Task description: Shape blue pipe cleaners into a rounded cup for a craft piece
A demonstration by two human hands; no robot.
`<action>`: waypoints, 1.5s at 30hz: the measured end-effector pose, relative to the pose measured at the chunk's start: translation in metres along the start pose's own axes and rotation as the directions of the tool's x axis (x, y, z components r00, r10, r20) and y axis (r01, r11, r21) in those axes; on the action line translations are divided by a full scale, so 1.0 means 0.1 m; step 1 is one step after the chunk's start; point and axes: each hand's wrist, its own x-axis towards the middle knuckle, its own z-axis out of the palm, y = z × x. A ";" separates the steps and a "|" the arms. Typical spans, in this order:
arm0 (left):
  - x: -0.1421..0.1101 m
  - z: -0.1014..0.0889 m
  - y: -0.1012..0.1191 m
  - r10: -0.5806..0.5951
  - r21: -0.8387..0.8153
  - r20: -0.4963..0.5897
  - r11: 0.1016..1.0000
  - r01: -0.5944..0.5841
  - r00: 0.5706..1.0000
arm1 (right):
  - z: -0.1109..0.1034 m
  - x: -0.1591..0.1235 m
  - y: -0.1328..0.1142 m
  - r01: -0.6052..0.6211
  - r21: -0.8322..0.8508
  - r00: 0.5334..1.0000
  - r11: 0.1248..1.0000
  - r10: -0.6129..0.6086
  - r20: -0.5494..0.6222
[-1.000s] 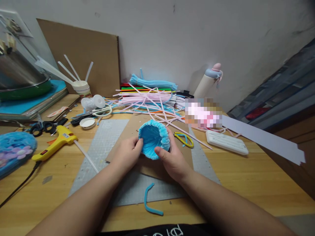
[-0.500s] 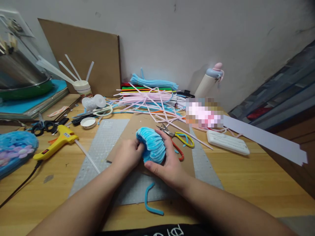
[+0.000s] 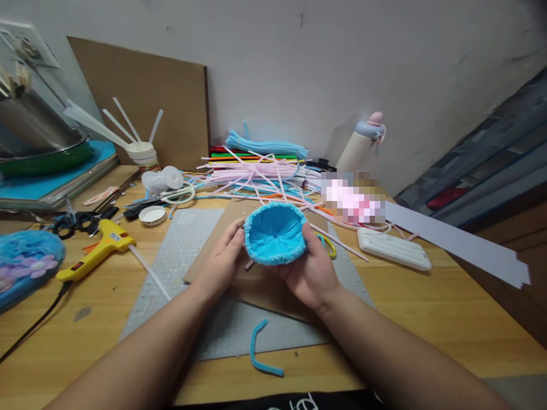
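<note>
A small blue fuzzy cup (image 3: 274, 233) made of pipe cleaners is held up over a brown cardboard sheet (image 3: 265, 285), its hollow inside facing me. My right hand (image 3: 311, 270) cradles it from below and the right, fingers wrapped round its wall. My left hand (image 3: 224, 256) grips its left rim with thumb and fingers. A loose bent blue pipe cleaner (image 3: 259, 350) lies on the grey cutting mat (image 3: 183, 250) near me. Yellow-handled scissors (image 3: 327, 245) peek out just behind my right hand.
A pile of pink, blue and coloured pipe cleaners (image 3: 260, 165) lies at the back. A yellow glue gun (image 3: 96, 250), black scissors (image 3: 77, 219) and a paper cup with sticks (image 3: 143, 154) are at left. A white flat case (image 3: 393, 249) and a bottle (image 3: 361, 142) are at right.
The blue cup was turned from its ribbed outside showing to its open inside facing me, and raised slightly. Both hands shifted round it; the scissors are now mostly hidden.
</note>
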 end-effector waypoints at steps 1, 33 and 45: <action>-0.01 0.01 0.00 0.067 -0.005 0.039 0.998 -0.067 0.997 | 0.00 0.01 -0.01 -0.062 0.045 0.998 0.997 0.063 -0.009; -0.13 -0.01 0.23 -0.247 -0.507 0.593 0.625 0.594 0.766 | -0.14 0.12 -0.19 -0.282 -0.101 0.939 0.954 0.296 0.175; -0.15 -0.02 0.25 -0.287 -0.457 0.626 0.618 0.640 0.725 | -0.18 0.12 -0.16 0.188 -0.431 0.982 0.883 -0.175 0.070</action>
